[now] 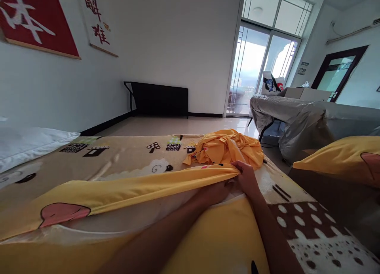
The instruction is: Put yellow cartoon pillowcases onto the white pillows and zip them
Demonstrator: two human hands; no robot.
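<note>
A yellow cover (pixel 148 183), like a pillowcase with a pink bill printed on it, lies spread before me. Its long side gapes, showing a pale, thin inner layer (pixel 118 220) between the upper and lower yellow cloth. My right hand (pixel 246 174) pinches the upper edge at the right end, pulling it into taut folds. My left hand (pixel 219 193) reaches into the opening beside it, fingers curled near the same corner; what they grip is hidden. Just beyond the hands sits a crumpled heap of orange-yellow cloth (pixel 231 145).
Under everything is a patterned blanket (pixel 133 151) on a bed-like surface. A white pillow (pixel 35 145) lies at left; another yellow printed piece (pixel 338 159) rests at right on a dark box-like shape. Behind stand a plastic-covered table (pixel 297 108) and a black folded frame (pixel 160 100) against the wall.
</note>
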